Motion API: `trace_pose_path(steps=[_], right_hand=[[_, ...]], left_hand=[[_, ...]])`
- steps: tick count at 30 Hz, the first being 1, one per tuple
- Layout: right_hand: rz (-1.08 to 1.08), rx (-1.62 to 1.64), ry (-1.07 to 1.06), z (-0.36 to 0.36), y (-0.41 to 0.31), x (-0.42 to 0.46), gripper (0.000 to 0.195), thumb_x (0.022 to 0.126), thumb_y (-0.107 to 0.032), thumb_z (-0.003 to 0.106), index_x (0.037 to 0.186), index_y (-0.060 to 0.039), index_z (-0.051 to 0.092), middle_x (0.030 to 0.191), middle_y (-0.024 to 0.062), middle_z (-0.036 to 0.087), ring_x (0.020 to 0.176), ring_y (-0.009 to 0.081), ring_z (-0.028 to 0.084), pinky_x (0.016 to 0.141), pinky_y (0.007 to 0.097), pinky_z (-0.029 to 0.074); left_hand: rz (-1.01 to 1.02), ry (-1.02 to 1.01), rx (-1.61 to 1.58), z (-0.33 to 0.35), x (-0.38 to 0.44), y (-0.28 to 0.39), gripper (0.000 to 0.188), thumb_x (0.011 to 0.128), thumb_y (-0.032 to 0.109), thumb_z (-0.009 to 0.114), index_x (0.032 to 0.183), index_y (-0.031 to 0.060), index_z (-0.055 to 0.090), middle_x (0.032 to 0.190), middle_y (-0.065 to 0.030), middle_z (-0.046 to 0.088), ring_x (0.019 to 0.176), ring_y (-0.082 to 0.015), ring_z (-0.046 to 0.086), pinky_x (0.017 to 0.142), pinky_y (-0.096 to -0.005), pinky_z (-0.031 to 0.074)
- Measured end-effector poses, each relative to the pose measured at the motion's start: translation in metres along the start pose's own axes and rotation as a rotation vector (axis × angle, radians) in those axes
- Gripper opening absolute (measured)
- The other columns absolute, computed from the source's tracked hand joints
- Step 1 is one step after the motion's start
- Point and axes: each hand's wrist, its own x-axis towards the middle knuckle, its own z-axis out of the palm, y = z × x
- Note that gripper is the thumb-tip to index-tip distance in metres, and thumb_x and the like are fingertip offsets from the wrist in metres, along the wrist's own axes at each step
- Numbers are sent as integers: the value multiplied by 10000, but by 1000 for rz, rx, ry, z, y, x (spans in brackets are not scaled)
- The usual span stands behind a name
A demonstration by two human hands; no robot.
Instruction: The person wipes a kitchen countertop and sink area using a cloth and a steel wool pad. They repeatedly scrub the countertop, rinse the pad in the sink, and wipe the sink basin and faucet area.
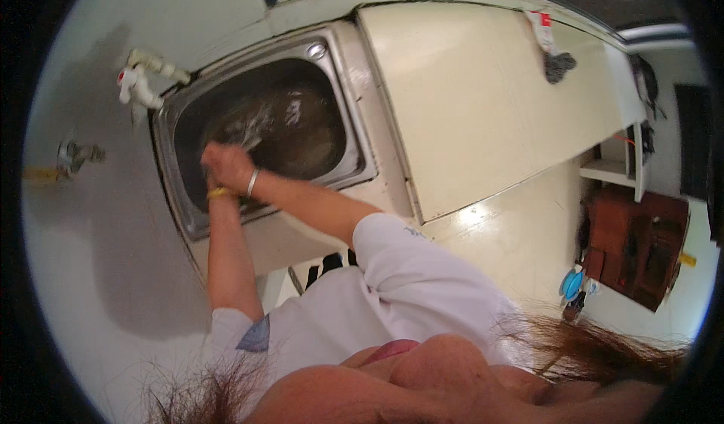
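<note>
My right hand [229, 163], with a silver-coloured bangle at the wrist, is against my left hand [211, 179], which has a yellow band at its wrist. Both are over the left part of a stainless steel sink [355, 155]. Blur and overlap hide the fingers, and whether anything lies between the palms cannot be seen. Water [294, 135] with bright, rippled reflections fills part of the basin beyond the hands. At the sink's upper left corner stands a white plastic tap [138, 87] with a red mark.
A cream countertop [481, 101] extends to the right, a dark grey cloth [558, 66] near its far edge. On the wall at left is a second tap [73, 155] with a yellow hose [42, 172]. A brown wooden cabinet [633, 243] stands at far right.
</note>
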Motion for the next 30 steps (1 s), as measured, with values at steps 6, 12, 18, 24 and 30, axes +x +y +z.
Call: trace_pose_path(steps=[6, 12, 18, 24, 30], right_hand=[[345, -102, -68, -47, 93, 20, 226, 844, -269, 475, 877, -85, 603, 823, 177, 636, 776, 355, 614, 673, 450, 491], [862, -132, -11, -65, 176, -1, 288, 827, -280, 547, 979, -38, 591, 988, 204, 613, 924, 356, 591, 796, 446, 467], [337, -101, -569, -7, 112, -16, 308, 785, -220, 555, 1010, -19, 618, 1016, 176, 610, 940, 352, 582, 811, 416, 465], [169, 244, -188, -59, -30, -28, 434, 776, -412, 570, 637, -3, 620, 586, 199, 568, 581, 370, 576, 569, 434, 464], [186, -12, 46, -34, 1, 1, 482, 821, -449, 512, 646, -15, 629, 620, 207, 586, 596, 361, 592, 562, 442, 469]], left_hand=[[-262, 419, 143, 184, -22, 16, 344, 887, 106, 457, 1220, 21, 438, 1149, -130, 520, 1035, -254, 525, 884, -433, 442], [-417, 631, 144, 170, -35, 21, 550, 903, 108, 435, 1379, 43, 167, 1424, -195, 116, 1308, -393, 152, 940, -583, 372], [-602, 765, 110, 172, -20, 28, 543, 890, 177, 484, 1362, 70, 238, 1379, -187, 276, 1246, -364, 302, 924, -537, 396], [-293, 525, 167, 76, -26, 36, 411, 867, 382, 533, 1124, 62, 532, 1041, -97, 575, 945, -214, 555, 815, -374, 465], [-266, 255, -210, 132, -15, 15, 338, 883, 326, 511, 1097, 66, 538, 1002, -77, 590, 915, -203, 567, 779, -372, 478]])
